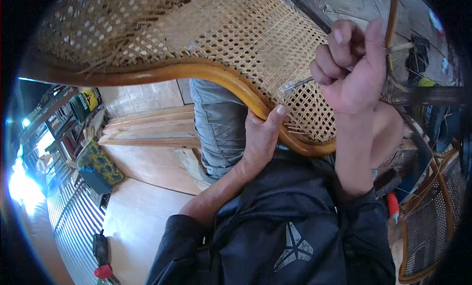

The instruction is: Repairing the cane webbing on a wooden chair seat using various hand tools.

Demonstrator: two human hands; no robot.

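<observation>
A woven cane panel (236, 24) set in a curved, varnished wooden frame (236, 83) lies across my lap. My left hand (261, 137) is closed around the frame's near curve, its thumb on top at the edge of the weave. Above the panel's right part, my right hand (351, 66) has its fingers curled around a thin metal rod-like tool (301, 83). The shaft sticks out leftward from the fist, and its tip is at the weave close to the frame. A pale, shiny bit shows around the tip, too small to make out. My palm hides the tool's other end.
Loose cane ends (118, 51) bristle along the panel's left side. Wooden boards (152, 128) lie to the left, by a camouflage-patterned item (105, 162). Another framed mesh panel (432, 226) leans at the lower right, near a red-handled tool (393, 205).
</observation>
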